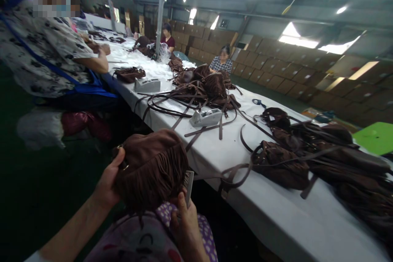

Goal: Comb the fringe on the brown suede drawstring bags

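Observation:
A brown suede bag with fringe [150,168] rests on my lap, below the edge of the long white table [276,208]. My left hand [108,184] grips the bag's left side, thumb up by a metal ring. My right hand [184,221] is closed round a small comb-like tool [188,186], whose toothed edge lies against the bag's fringe. My lap is covered by purple dotted cloth [166,229].
Several brown bags and loose straps lie in piles [307,151] [202,86] on the table, with two grey tape dispensers [205,117] [147,85]. A person in a patterned top [46,49] sits at the left. Two others work at the far end. Cartons are stacked behind [270,65].

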### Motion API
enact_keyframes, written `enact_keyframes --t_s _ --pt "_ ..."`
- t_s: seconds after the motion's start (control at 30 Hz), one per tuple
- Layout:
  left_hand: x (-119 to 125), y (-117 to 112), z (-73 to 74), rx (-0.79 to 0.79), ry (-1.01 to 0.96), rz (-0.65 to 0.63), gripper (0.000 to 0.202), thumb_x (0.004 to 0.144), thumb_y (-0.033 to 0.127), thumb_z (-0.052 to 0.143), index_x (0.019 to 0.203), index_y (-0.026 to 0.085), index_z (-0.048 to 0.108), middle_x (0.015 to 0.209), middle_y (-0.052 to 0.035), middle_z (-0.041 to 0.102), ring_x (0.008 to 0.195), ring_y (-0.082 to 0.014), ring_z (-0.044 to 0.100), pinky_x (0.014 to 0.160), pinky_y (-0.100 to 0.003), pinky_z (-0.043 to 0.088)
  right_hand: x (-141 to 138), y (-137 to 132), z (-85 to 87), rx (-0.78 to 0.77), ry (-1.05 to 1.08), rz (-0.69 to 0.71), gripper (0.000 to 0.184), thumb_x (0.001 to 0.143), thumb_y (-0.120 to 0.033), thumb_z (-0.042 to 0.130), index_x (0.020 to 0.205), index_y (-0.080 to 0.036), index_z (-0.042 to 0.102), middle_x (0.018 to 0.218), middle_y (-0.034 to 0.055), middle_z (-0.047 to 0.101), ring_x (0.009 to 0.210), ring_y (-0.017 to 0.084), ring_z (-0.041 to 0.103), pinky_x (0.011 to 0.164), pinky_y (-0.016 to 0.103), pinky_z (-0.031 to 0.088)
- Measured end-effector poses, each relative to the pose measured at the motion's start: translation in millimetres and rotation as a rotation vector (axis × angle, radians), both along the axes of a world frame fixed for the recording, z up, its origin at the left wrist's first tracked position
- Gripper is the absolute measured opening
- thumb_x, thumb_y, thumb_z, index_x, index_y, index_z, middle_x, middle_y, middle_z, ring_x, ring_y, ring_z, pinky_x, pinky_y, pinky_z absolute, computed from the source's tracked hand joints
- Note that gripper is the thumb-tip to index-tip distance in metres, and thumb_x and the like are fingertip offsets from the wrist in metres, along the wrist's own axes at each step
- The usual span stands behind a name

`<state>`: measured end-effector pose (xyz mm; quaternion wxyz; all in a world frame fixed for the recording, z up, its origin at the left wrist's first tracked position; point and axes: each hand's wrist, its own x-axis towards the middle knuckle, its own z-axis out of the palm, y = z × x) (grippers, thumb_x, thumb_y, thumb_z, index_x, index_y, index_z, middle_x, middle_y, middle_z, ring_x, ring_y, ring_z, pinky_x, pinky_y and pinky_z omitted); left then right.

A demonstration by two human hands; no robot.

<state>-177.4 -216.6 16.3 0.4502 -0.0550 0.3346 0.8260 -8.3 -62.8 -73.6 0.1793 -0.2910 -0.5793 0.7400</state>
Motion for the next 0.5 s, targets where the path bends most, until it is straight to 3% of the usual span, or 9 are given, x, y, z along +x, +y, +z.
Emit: enact_keyframes --t_s 0.13,0.23,0.33,0.4,0.5 --pt "5 17 4.7 -0.019 -0.013 -0.066 0.050 0.091 0.046 0.043 0.126 0.011 0.055 0.102 -0.0149 0.072 0.100 -0.0292 0.066 0.090 -0.046 0.051 -11 -8 13.5 -0.233 0.011 -0.057 0.046 0.068 -0.052 0.074 0.093 -0.017 0.057 0.057 -0.0049 0.055 0.040 0.007 0.041 0.037 0.019 0.032" --pt "15 28 5.9 -0.030 0.097 -0.133 0.048 0.086 0.044 0.053 0.121 0.011 0.059 0.100 -0.0144 0.072 0.098 -0.0301 0.067 0.088 -0.045 0.052 -14 -7 24.4 -0.289 0.115 -0.088 0.046 0.062 -0.043 0.080 0.094 -0.015 0.060 0.074 0.0020 0.065 0.061 0.015 0.059 0.056 0.025 0.048" --pt "21 42 10.8 -0.092 0.184 -0.199 0.041 0.079 0.029 0.066 0.117 0.013 0.061 0.097 -0.0129 0.073 0.096 -0.0289 0.068 0.087 -0.041 0.053 -10 2 33.8 -0.168 0.113 -0.072 0.045 0.065 -0.045 0.077 0.094 -0.015 0.062 0.085 0.0057 0.068 0.080 0.020 0.063 0.071 0.030 0.051" --pt "18 53 19.7 -0.117 0.233 -0.220 0.041 0.076 0.022 0.071 0.116 0.015 0.062 0.098 -0.0120 0.073 0.096 -0.0285 0.068 0.086 -0.039 0.053 -3 13 40.3 0.031 0.053 -0.035 0.044 0.070 -0.049 0.072 0.098 -0.016 0.062 0.088 0.0059 0.068 0.084 0.021 0.063 0.075 0.030 0.050" --pt "-2 71 40.6 -0.115 0.338 -0.228 0.050 0.070 0.015 0.076 0.118 0.017 0.062 0.101 -0.0100 0.073 0.100 -0.0284 0.066 0.088 -0.037 0.053 16 34 50.2 0.344 -0.056 -0.015 0.047 0.078 -0.056 0.060 0.105 -0.018 0.059 0.082 0.0041 0.067 0.075 0.019 0.062 0.067 0.028 0.049"
